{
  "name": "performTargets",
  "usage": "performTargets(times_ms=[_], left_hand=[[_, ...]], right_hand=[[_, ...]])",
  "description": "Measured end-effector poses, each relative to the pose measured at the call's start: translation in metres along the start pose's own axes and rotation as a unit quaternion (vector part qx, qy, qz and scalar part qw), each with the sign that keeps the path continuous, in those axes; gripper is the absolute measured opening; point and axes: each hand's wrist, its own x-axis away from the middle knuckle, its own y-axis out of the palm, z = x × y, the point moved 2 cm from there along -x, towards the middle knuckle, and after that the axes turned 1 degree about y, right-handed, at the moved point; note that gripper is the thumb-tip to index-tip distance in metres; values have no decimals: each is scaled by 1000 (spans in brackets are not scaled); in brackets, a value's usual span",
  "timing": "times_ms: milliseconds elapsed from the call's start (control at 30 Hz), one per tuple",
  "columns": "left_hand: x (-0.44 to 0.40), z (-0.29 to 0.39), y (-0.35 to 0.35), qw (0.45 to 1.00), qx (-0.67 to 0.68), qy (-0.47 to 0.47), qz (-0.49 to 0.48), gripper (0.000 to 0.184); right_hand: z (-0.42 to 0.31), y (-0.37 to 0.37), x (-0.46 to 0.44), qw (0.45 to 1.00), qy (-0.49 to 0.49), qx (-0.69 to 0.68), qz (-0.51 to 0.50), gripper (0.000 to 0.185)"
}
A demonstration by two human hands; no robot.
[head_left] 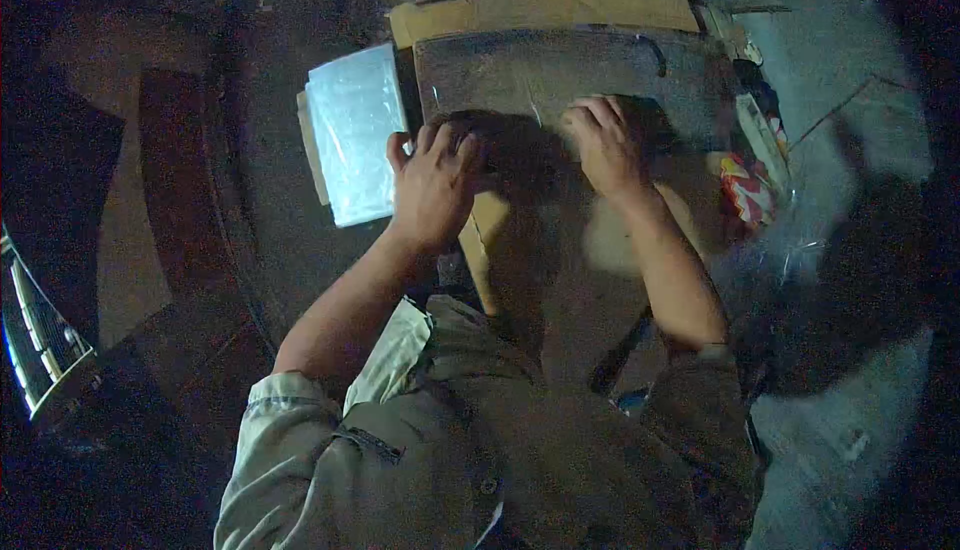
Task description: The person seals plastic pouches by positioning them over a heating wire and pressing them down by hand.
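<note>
My left hand is over the left edge of a dark, flat board, beside a stack of shiny white plastic sheets. Its fingers are bent downward and the thumb is hidden. Farther right, my right hand is above the same board, its fingers curled together with the tips turned left. Thin bright glints show on the board near both hands. What either hand pinches, if anything, is too dark to make out.
Brown cardboard lies along the board's far edge. At the right edge is a red, white and yellow wrapper among loose scraps. A slatted, pale-rimmed object stands at the far left. Deep shadow covers much of the surroundings.
</note>
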Motion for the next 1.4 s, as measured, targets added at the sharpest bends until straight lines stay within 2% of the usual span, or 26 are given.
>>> performTargets(times_ms=[100,167,300,400,500,633,700,867,933,1033,1067,1167,1200,1400], left_hand=[[1,-4,3,1000,-2,9,23,33],[4,-6,0,1000,-1,10,-10,32],[16,-15,11,999,-18,29,17,33],[15,-5,6,999,-29,-15,-39,34],[16,2,11,1000,1,13,8,35],[22,8,14,999,24,10,-37,34],[27,7,16,998,47,43,-25,45],[30,8,13,996,-9,49,-67,46],[30,9,14,999,6,50,-5,49],[24,15,13,999,-11,27,16,53],[23,20,10,999,40,9,7,51],[33,13,23,999,-1,24,-26,50],[31,17,15,998,-3,15,-64,48],[41,21,8,996,-12,19,-88,53]], right_hand=[[-6,3,6,999,20,-36,22,12],[-2,14,17,997,9,-76,15,12],[-9,9,25,998,-3,-65,18,14],[-11,10,28,997,-15,-67,44,16],[-20,3,23,996,15,-81,23,20],[-16,12,28,996,-13,-78,29,22],[-15,13,30,997,-20,-70,30,23],[-14,10,27,999,-24,-42,11,21],[-15,11,28,999,-25,-39,15,20],[-15,10,29,999,-23,-40,22,19],[-15,10,30,998,-24,-44,25,19],[-15,10,33,998,-41,-42,31,20],[-17,8,35,998,-42,-43,30,20],[-21,-2,53,1000,-10,-2,7,29]])
